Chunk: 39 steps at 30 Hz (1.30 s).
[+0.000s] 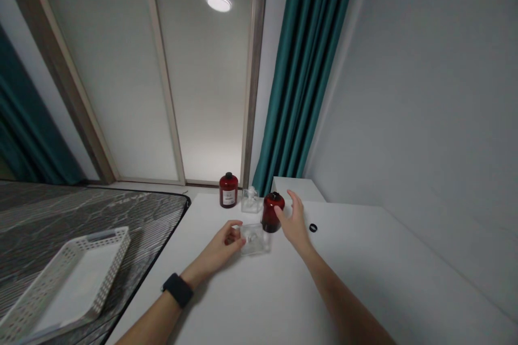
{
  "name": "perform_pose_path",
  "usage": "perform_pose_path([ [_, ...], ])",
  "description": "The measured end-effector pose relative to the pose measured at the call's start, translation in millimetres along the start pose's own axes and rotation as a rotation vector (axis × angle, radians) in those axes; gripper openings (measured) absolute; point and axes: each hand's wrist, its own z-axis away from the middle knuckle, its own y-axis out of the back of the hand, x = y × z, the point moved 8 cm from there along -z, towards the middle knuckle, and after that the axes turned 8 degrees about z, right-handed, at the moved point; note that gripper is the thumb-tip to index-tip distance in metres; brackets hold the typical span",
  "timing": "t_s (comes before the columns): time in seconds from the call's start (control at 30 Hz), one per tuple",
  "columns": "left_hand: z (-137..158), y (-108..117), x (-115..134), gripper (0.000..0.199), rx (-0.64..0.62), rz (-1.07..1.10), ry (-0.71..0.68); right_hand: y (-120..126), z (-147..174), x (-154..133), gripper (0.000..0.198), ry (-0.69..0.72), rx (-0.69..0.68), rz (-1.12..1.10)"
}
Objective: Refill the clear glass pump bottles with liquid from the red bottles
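My left hand (227,238) has its fingers curled and its thumb at the left side of a clear, shallow box (254,240) on the white table. My right hand (294,222) is open at the right of a dark red bottle (270,218) with a black neck. Its thumb overlaps the bottle's right side; the other fingers stand apart from it. A second red bottle (229,197), with a white label and a black top, stands farther back. Beside it is another clear box (250,204) with something whitish on top.
A black ring-shaped piece (313,227) lies right of my right hand on the white table (283,291). At the left, a white perforated basket (115,259) rests on a grey patterned surface (154,210). A teal curtain (299,81) and a wall border the back and right.
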Motion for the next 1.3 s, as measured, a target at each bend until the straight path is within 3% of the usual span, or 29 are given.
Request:
perform_pose_path([
  [0.07, 1.5, -5.1, 0.5, 0.048, -0.012, -0.05, -0.014, 21.5, 15.9, -13.5, 0.039, 0.076, 0.122, 0.025],
  [0.1, 3.0, -8.0, 2.4, 0.046, -0.016, -0.092, -0.019, 26.9, 25.0, -19.7, 0.033, 0.107, 0.119, 0.022],
  [0.23, 10.2, -17.8, 13.3, 0.037, -0.004, -0.388, -0.022, 17.7, 63.5, -38.9, 0.029, 0.208, -0.153, -0.029],
  [0.43, 12.8, -23.7, 16.8, 0.033, 0.039, -0.699, -0.059, 0.5, 89.8, -37.1, 0.037, 0.128, -0.264, -0.079],
  [0.7, 13.8, -20.5, 22.1, 0.044, 0.095, -0.723, -0.225, 6.3, 77.2, -22.1, 0.037, 0.175, -0.251, 0.032],
  [0.83, 13.4, -22.9, 21.5, 0.056, 0.079, -0.753, -0.274, 28.7, 53.3, 7.6, 0.029, 0.134, -0.123, 0.327],
  [1.03, 14.5, -26.3, 25.0, 0.051, 0.067, -0.788, -0.34, 63.7, 31.7, 54.1, 0.029, -0.003, -0.015, 0.578],
  [1.3, 15.6, -26.8, 23.3, 0.051, 0.066, -0.761, -0.365, 58.2, 34.0, 65.6, 0.028, -0.041, -0.062, 0.758],
])
